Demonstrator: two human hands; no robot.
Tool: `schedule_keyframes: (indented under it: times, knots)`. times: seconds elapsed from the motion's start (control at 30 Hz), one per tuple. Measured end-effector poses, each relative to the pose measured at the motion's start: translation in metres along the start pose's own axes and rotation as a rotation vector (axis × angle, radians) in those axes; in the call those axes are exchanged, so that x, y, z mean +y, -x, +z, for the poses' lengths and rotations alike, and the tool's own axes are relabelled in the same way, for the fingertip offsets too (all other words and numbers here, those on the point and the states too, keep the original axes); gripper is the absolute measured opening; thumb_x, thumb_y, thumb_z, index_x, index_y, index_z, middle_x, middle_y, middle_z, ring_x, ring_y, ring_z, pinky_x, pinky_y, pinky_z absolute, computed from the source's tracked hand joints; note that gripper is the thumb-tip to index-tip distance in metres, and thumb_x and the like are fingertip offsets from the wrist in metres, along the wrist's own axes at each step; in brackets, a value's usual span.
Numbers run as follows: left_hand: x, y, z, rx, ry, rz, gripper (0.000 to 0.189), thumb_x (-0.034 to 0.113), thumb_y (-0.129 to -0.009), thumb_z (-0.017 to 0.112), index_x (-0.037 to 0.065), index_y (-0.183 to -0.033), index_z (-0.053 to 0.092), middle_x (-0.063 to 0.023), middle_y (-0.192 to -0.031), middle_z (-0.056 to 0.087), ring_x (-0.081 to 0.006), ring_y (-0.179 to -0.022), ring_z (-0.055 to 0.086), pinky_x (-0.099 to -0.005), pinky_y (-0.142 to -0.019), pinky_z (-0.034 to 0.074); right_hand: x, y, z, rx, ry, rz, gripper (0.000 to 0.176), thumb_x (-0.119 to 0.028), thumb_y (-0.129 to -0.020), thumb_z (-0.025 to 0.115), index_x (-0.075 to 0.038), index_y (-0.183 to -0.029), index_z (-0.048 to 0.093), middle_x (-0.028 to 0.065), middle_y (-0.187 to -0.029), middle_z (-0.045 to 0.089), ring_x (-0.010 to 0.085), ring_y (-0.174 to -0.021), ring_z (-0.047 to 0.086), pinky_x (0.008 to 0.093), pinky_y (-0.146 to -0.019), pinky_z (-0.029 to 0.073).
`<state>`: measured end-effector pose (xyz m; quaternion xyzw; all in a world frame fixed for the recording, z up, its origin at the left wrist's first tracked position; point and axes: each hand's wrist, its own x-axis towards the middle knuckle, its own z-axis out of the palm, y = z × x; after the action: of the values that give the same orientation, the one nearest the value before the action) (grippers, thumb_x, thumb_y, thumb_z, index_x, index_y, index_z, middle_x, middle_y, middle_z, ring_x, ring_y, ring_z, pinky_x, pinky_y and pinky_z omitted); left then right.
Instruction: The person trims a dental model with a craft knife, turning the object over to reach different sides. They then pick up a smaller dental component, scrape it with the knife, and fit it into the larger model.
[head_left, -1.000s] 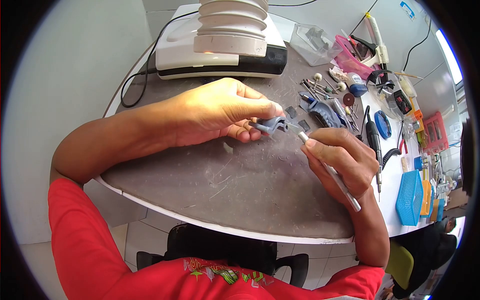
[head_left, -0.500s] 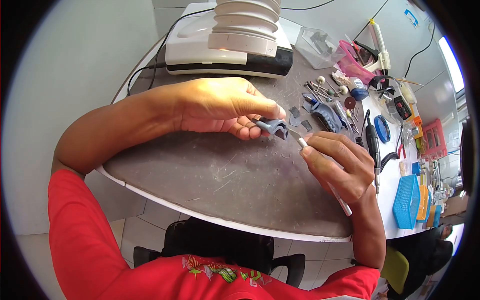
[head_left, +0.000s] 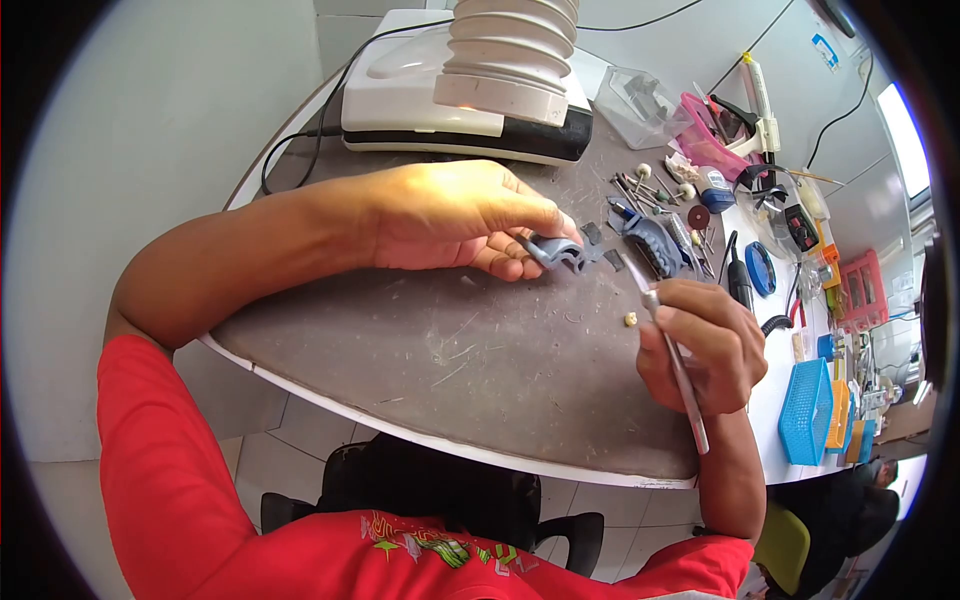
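My left hand (head_left: 450, 215) pinches a small grey plastic part (head_left: 560, 252): thumb on top, index and middle fingers curled beneath, closed firmly on its left end. The part's hooked end sticks out to the right, just above the dark table (head_left: 450, 350). My right hand (head_left: 700, 345) sits a little apart from it, lower and to the right, with its fingers wrapped tight round a slim metal knife (head_left: 693, 410). Thumb and forefinger clamp the knife near its front, the handle runs back past my wrist, and the blade points up and left towards the part without touching it. A pale crumb (head_left: 630, 319) lies on the table just beside my right knuckles. Another grey piece (head_left: 650, 240) rests just beyond the blade tip.
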<state>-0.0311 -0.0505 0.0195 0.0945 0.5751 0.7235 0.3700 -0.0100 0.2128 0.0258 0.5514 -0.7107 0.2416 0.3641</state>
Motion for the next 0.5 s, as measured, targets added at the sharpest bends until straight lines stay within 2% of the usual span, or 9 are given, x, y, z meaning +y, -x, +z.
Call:
schedule_keyframes:
  times: [0.07,0.17,0.2,0.23,0.3,0.37,0.43,0.47,0.5]
  knots:
    - [-0.001,0.001,0.011,0.103,-0.277,0.150,0.036,0.023,-0.098,0.061,0.000,-0.125,0.062,-0.0015,-0.093,0.062,-0.0065,-0.073,0.059,-0.0213,-0.065,0.052,0.001,0.001,-0.001,0.056,0.000,0.046,0.023,0.004,-0.072,0.073,0.000,-0.090,0.058,0.0135,-0.073,0.066,0.0209,-0.059,0.066,0.0274,-0.053,0.052]
    - [-0.007,0.010,0.022,0.286,-0.974,0.771,0.041,0.019,-0.091,0.069,0.007,-0.129,0.060,-0.0055,-0.093,0.063,-0.0117,-0.079,0.061,-0.0259,-0.068,0.054,0.010,0.016,0.002,0.177,-0.073,0.220,0.021,0.005,-0.075,0.070,0.001,-0.091,0.057,0.0137,-0.074,0.066,0.0202,-0.060,0.065,0.0274,-0.055,0.051]
    - [-0.011,0.009,0.018,0.286,-1.208,0.962,0.046,0.012,-0.085,0.073,0.009,-0.129,0.060,-0.0097,-0.097,0.066,-0.0161,-0.082,0.064,-0.0291,-0.070,0.055,0.005,0.016,-0.004,0.090,-0.134,0.274,0.015,0.003,-0.091,0.059,0.003,-0.102,0.049,0.0185,-0.088,0.060,0.0194,-0.072,0.062,0.0296,-0.067,0.052]
    - [-0.015,0.006,0.015,0.282,-1.204,0.958,0.046,0.012,-0.085,0.073,0.009,-0.129,0.060,-0.0097,-0.097,0.066,-0.0161,-0.082,0.064,-0.0291,-0.070,0.055,0.005,0.017,-0.005,0.089,-0.135,0.280,0.015,0.003,-0.091,0.059,0.003,-0.102,0.049,0.0185,-0.088,0.060,0.0194,-0.072,0.062,0.0296,-0.067,0.052]
    - [-0.018,0.003,0.013,0.188,-1.701,1.046,0.050,0.007,-0.084,0.073,0.009,-0.131,0.058,-0.0115,-0.102,0.068,-0.0192,-0.084,0.066,-0.0317,-0.071,0.056,0.006,0.016,-0.005,0.109,-0.173,0.343,0.015,0.003,-0.091,0.058,0.003,-0.103,0.049,0.0175,-0.089,0.058,0.0190,-0.072,0.061,0.0294,-0.068,0.052]
    - [-0.016,0.007,0.016,0.187,-1.721,1.011,0.053,0.003,-0.085,0.070,0.010,-0.136,0.055,-0.0125,-0.102,0.069,-0.0204,-0.086,0.067,-0.0322,-0.074,0.056,0.005,0.017,-0.001,0.129,-0.173,0.336,0.014,0.002,-0.092,0.058,0.003,-0.104,0.050,0.0163,-0.089,0.058,0.0179,-0.073,0.060,0.0290,-0.069,0.052]
    - [-0.013,0.009,0.026,0.320,-1.139,0.751,0.053,0.004,-0.089,0.067,0.012,-0.139,0.054,-0.0102,-0.095,0.068,-0.0184,-0.086,0.066,-0.0312,-0.077,0.055,0.006,0.016,0.002,0.258,-0.245,0.384,0.016,0.004,-0.084,0.064,0.006,-0.098,0.057,0.0151,-0.081,0.067,0.0175,-0.070,0.064,0.0254,-0.063,0.050]
    - [-0.007,0.012,0.028,0.278,-0.931,0.650,0.057,0.004,-0.093,0.062,0.011,-0.147,0.044,-0.0071,-0.097,0.065,-0.0156,-0.090,0.066,-0.0300,-0.082,0.055,0.004,0.014,0.002,0.260,-0.242,0.376,0.016,0.004,-0.084,0.064,0.006,-0.098,0.057,0.0151,-0.081,0.067,0.0175,-0.070,0.064,0.0254,-0.063,0.050]
    - [-0.008,0.009,0.027,0.282,-0.937,0.659,0.057,0.004,-0.093,0.062,0.011,-0.147,0.044,-0.0071,-0.097,0.065,-0.0156,-0.090,0.066,-0.0300,-0.082,0.055,0.000,0.012,0.001,0.229,-0.290,0.414,0.015,0.003,-0.086,0.063,0.006,-0.100,0.058,0.0156,-0.082,0.067,0.0174,-0.069,0.064,0.0257,-0.062,0.050]
